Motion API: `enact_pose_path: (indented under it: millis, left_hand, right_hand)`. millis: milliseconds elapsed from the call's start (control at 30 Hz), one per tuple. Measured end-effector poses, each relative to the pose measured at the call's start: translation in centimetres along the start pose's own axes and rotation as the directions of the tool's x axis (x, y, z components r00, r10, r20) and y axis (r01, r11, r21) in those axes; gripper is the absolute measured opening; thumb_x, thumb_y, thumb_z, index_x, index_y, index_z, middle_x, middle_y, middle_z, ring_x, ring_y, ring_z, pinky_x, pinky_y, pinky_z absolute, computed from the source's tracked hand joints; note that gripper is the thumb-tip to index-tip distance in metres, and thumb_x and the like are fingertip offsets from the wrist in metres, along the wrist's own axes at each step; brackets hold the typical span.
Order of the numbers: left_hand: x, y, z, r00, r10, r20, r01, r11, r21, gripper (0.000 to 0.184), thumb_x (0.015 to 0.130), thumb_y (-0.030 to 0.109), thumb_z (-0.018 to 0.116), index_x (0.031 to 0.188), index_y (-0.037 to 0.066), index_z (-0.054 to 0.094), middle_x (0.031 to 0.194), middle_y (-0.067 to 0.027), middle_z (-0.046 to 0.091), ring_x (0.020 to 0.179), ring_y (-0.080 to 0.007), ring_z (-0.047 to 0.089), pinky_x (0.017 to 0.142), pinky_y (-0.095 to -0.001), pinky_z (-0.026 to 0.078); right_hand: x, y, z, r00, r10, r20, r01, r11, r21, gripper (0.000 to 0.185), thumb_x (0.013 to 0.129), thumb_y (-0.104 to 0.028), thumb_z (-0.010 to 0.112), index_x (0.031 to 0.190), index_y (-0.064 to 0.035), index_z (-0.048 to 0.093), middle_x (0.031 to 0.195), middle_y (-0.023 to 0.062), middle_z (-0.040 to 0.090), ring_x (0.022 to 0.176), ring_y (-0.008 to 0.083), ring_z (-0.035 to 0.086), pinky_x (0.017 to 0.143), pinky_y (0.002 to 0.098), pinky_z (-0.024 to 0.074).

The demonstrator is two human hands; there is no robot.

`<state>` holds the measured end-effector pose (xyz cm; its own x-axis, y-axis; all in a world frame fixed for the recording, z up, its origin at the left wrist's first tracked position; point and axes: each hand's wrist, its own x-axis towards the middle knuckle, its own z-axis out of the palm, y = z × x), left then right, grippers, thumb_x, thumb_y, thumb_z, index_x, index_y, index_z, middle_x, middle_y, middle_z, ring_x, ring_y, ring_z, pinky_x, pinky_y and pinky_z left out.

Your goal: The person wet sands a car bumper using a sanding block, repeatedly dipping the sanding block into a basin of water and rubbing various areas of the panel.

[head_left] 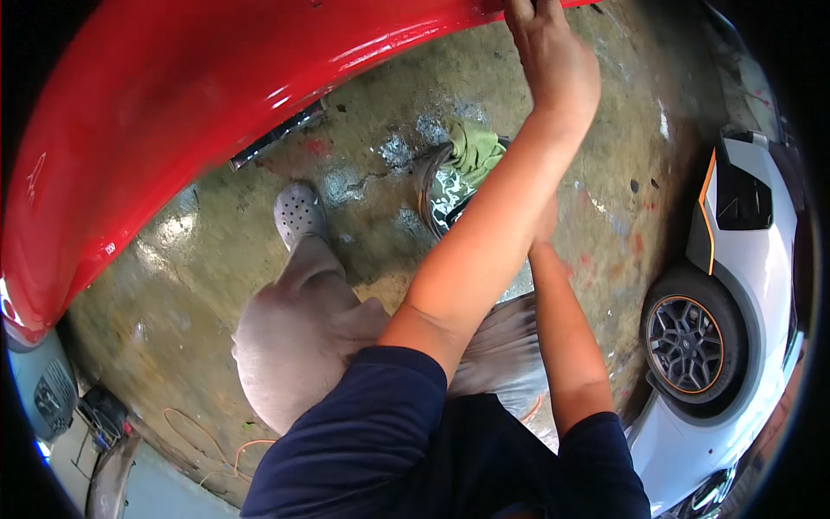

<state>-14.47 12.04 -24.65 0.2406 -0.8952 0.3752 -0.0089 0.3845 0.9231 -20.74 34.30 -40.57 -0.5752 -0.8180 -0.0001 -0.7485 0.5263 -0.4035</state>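
Note:
My left hand [558, 65] is at the lower edge of a glossy red car body panel [216, 78], at the top of the view. Its fingers are bent and partly cut off by the frame; a small dark patch shows beside them, too little to name. My left forearm crosses over my right arm. Only a sliver of my right hand [547, 223] appears behind that forearm, so its fingers are hidden. Below the forearm stands a dark bucket [424, 192] of sudsy liquid, with a green cloth [475, 151] draped over its rim.
A silver car [752, 285] with an orange-rimmed wheel [686, 344] is parked at right. The stained floor [363, 225] has wet patches. An orange cord [229, 463] lies at lower left. A dark strip-shaped object [277, 134] is under the red panel, near my grey clog [300, 214].

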Motion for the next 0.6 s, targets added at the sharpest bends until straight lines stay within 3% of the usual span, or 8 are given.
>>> enact_pose_path:
  millis: [133, 200, 233, 300, 333, 400, 467, 600]
  left_hand:
    - [2.9, 3.2, 0.8, 0.989, -0.063, -0.133, 0.037, 0.981, -0.192, 0.052, 0.087, -0.006, 0.048, 0.138, -0.013, 0.051, 0.137, -0.0391, 0.049, 0.130, -0.0516, 0.045, 0.116, -0.0522, 0.032]
    - [3.5, 4.3, 1.9, 0.979, -0.055, -0.196, 0.019, 0.983, -0.180, 0.048, 0.089, -0.003, 0.049, 0.135, -0.013, 0.052, 0.135, -0.0395, 0.051, 0.131, -0.0521, 0.045, 0.115, -0.0541, 0.034]
    - [3.6, 3.8, 2.1, 0.987, -0.089, -0.133, 0.066, 0.984, -0.165, 0.051, 0.090, 0.005, 0.054, 0.138, -0.012, 0.051, 0.141, -0.0386, 0.048, 0.134, -0.0524, 0.044, 0.115, -0.0545, 0.034]
    - [2.5, 2.8, 0.8, 0.998, 0.033, -0.060, -0.042, 0.985, -0.169, 0.058, 0.090, 0.011, 0.058, 0.143, -0.011, 0.047, 0.145, -0.0377, 0.045, 0.136, -0.0525, 0.042, 0.117, -0.0544, 0.033]
    - [2.1, 2.2, -0.2, 0.995, 0.094, -0.027, -0.097, 0.980, -0.172, 0.062, 0.090, 0.014, 0.059, 0.145, -0.010, 0.045, 0.147, -0.0372, 0.044, 0.137, -0.0526, 0.041, 0.117, -0.0543, 0.032]
    - [1.6, 0.2, -1.5, 0.975, 0.207, 0.081, -0.183, 0.954, -0.239, 0.084, 0.089, 0.025, 0.069, 0.156, -0.006, 0.029, 0.154, -0.0345, 0.038, 0.144, -0.0494, 0.036, 0.121, -0.0531, 0.028]
    - [1.7, -2.0, -2.1, 0.918, 0.364, 0.155, -0.334, 0.923, -0.190, 0.095, 0.084, 0.029, 0.077, 0.158, -0.003, 0.026, 0.158, -0.0318, 0.035, 0.146, -0.0477, 0.035, 0.120, -0.0530, 0.029]
    - [2.2, -1.9, -2.3, 0.910, 0.342, 0.232, -0.369, 0.926, 0.083, 0.102, 0.080, 0.030, 0.083, 0.158, 0.000, 0.025, 0.157, -0.0287, 0.035, 0.143, -0.0483, 0.036, 0.119, -0.0544, 0.030]
  right_hand:
    - [-0.3, 2.1, 0.2, 0.995, -0.022, 0.094, 0.024, 1.000, -0.018, 0.054, 0.089, -0.041, 0.070, 0.128, -0.0043, 0.061, 0.126, 0.0218, 0.067, 0.111, 0.0415, 0.066, 0.094, 0.0487, 0.0518]
    - [-0.8, 3.5, 0.9, 0.972, 0.162, 0.170, -0.185, 0.974, 0.132, 0.050, 0.089, -0.040, 0.070, 0.124, -0.0043, 0.064, 0.126, 0.0225, 0.067, 0.110, 0.0415, 0.066, 0.092, 0.0499, 0.0519]
    - [-0.3, 4.0, 0.8, 0.961, 0.150, 0.233, -0.176, 0.980, 0.095, 0.052, 0.089, -0.040, 0.069, 0.126, -0.0043, 0.062, 0.126, 0.0228, 0.066, 0.110, 0.0420, 0.066, 0.092, 0.0506, 0.0520]
    - [-0.2, 1.0, -0.9, 0.966, 0.141, 0.217, -0.147, 0.989, 0.009, 0.056, 0.090, -0.040, 0.069, 0.131, -0.0043, 0.058, 0.127, 0.0233, 0.066, 0.110, 0.0430, 0.066, 0.091, 0.0517, 0.0524]
    - [-0.3, -2.8, -2.2, 0.982, 0.127, 0.142, -0.122, 0.992, -0.043, 0.058, 0.090, -0.039, 0.069, 0.134, -0.0043, 0.056, 0.128, 0.0236, 0.065, 0.110, 0.0436, 0.066, 0.091, 0.0520, 0.0527]
    - [0.1, 0.3, -0.1, 1.000, 0.005, 0.020, -0.005, 0.999, -0.033, 0.064, 0.090, -0.038, 0.070, 0.140, -0.0048, 0.049, 0.128, 0.0246, 0.065, 0.109, 0.0454, 0.066, 0.091, 0.0525, 0.0534]
    - [0.0, -1.8, -0.9, 0.998, 0.059, 0.017, -0.057, 0.991, -0.122, 0.062, 0.089, -0.036, 0.071, 0.139, -0.0051, 0.050, 0.127, 0.0247, 0.065, 0.109, 0.0451, 0.066, 0.092, 0.0517, 0.0534]
    - [-0.1, -2.4, -1.2, 0.996, 0.084, 0.009, -0.082, 0.990, -0.117, 0.060, 0.090, -0.035, 0.071, 0.137, -0.0051, 0.051, 0.126, 0.0247, 0.066, 0.110, 0.0440, 0.066, 0.093, 0.0508, 0.0531]
